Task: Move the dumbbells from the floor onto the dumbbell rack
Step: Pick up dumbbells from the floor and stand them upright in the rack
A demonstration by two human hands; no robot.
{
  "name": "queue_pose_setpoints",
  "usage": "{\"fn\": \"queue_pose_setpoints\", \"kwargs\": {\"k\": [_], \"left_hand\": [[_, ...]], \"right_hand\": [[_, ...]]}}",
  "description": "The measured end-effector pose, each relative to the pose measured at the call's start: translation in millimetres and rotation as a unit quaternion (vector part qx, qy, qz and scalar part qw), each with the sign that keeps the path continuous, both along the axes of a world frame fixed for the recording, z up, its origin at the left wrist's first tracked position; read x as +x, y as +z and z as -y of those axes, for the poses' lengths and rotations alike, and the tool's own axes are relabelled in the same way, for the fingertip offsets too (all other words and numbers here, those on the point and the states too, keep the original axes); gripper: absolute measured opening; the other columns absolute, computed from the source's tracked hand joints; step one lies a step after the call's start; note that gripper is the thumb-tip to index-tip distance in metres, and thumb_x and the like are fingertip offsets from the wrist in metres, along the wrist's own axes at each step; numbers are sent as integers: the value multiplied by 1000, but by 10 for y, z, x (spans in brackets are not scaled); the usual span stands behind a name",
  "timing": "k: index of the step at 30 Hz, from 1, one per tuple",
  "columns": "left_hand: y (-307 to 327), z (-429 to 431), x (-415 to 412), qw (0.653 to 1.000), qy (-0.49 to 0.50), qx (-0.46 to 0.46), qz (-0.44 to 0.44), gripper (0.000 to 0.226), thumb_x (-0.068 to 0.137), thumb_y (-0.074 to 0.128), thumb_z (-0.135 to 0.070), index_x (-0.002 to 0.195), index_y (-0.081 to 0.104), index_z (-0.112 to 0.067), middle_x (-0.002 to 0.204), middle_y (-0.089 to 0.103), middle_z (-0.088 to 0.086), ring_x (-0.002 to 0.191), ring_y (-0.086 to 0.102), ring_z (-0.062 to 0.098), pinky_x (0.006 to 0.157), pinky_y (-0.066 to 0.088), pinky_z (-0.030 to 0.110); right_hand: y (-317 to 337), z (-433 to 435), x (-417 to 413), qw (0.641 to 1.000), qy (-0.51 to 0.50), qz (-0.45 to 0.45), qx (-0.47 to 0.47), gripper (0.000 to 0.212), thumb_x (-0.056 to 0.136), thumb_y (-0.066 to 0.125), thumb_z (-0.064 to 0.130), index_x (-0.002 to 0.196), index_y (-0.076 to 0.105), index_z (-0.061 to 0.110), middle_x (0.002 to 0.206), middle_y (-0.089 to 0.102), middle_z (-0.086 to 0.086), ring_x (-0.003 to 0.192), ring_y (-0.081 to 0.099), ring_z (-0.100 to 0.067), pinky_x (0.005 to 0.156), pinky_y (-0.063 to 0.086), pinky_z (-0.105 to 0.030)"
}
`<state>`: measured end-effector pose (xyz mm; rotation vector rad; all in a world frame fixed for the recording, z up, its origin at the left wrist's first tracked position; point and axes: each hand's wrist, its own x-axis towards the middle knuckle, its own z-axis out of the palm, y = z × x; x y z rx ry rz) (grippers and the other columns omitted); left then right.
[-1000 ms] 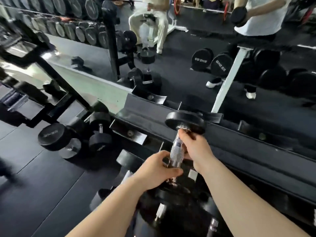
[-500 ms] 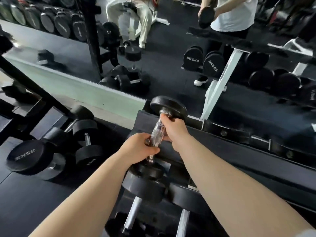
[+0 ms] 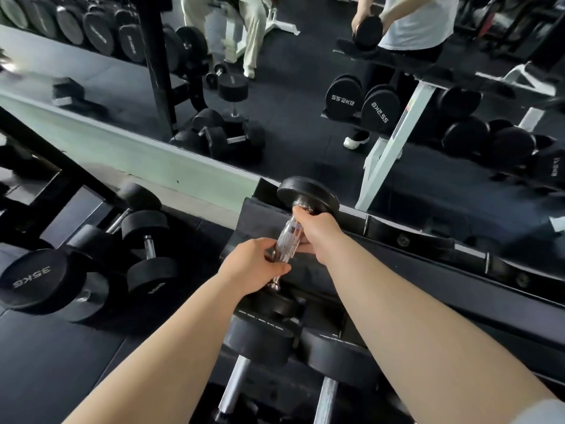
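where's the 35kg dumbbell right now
In the head view the 35kg dumbbell lies on the floor at the far left, beside two smaller dumbbells, left of the rack and apart from both hands.

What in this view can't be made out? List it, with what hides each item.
Head view only:
- Near head of the held dumbbell: in shadow behind the left hand; whether it rests on the rack is unclear.
- Its weight marking: not visible.
- Right hand grip: fingers wrap behind the handle.
- Two lower-shelf dumbbells: near ends cut by the bottom edge.
- Floor dumbbell: label partly readable; the others' are blurred.
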<state>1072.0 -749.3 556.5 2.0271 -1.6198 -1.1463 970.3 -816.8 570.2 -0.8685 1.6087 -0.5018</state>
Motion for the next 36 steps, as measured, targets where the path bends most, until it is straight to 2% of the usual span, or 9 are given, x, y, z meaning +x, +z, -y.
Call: {"fn": "queue_pose_setpoints", "kwargs": {"k": [3, 8, 15, 18, 21, 26, 29, 32, 36], "left_hand": [[17, 31, 36, 1000, 8, -9, 22, 41, 77, 66, -31, 116, 59, -22, 108, 66, 1, 88, 57, 17, 76, 46, 29], [46, 72, 38, 999, -7, 2, 37, 39, 78, 66, -29, 114, 59, -18, 95, 60, 0, 86, 54, 17, 78, 45, 31], [27, 45, 48, 998, 48, -24, 42, 54, 82, 60, -32, 132, 43, -18, 127, 58, 3, 115, 55, 21, 90, 44, 31], [38, -13, 35, 996, 71, -36, 47, 52, 83, 59, -31, 131, 44, -17, 129, 57, 4, 116, 54, 22, 90, 43, 31], [84, -110, -23, 993, 94, -53, 57, 46, 84, 58, -28, 127, 49, -15, 129, 57, 6, 114, 55, 23, 85, 39, 29], [398, -362, -310, 967, 179, -178, 18, 25, 86, 54, -21, 110, 62, -19, 105, 64, 5, 97, 57, 22, 78, 38, 28], [542, -660, -842, 966, 127, -218, -48, 14, 84, 57, -15, 89, 67, -23, 82, 64, 0, 80, 60, 17, 69, 40, 20], [575, -1057, -1682, 971, 23, -207, -114, 33, 83, 58, -9, 65, 57, -37, 67, 63, -13, 61, 59, -5, 58, 41, 3], [418, -1814, -2961, 973, -130, -131, -140, 39, 83, 58, -12, 58, 53, -42, 58, 59, -18, 56, 56, -9, 54, 39, 2]], "right_hand": [[41, 38, 23, 999, 34, 2, 9, 47, 90, 49, 27, 125, 49, -5, 121, 61, -23, 105, 64, -34, 61, 55, -33], [33, 35, -2, 997, 66, -20, 17, 47, 92, 45, 31, 124, 48, -2, 117, 63, -22, 103, 65, -33, 68, 53, -35], [2, -92, -166, 996, 74, -40, -15, 32, 89, 46, 40, 89, 53, 8, 74, 56, -4, 69, 57, -17, 79, 52, -33], [12, -209, -310, 996, 75, -32, -30, 34, 90, 46, 34, 105, 55, 5, 81, 58, -5, 71, 58, -18, 79, 53, -34], [96, -352, -490, 996, 73, -29, -35, 42, 91, 44, 22, 122, 53, -4, 109, 66, -20, 94, 65, -33, 92, 53, -42], [243, -623, -942, 994, 66, -10, -82, 15, 90, 44, 16, 98, 54, 10, 86, 61, -4, 63, 51, -13, 59, 46, -22], [318, -958, -1452, 993, 51, -18, -105, 12, 88, 41, 14, 83, 52, 15, 71, 57, 3, 56, 49, -10, 54, 43, -19], [359, -1459, -2200, 993, 3, -27, -111, 21, 88, 41, 14, 70, 49, 20, 66, 57, 3, 52, 48, -10, 50, 41, -18], [285, -2535, -3414, 989, -93, -41, -103, 22, 88, 45, 13, 67, 50, 20, 61, 56, 2, 48, 46, -11, 41, 38, -14]]}}
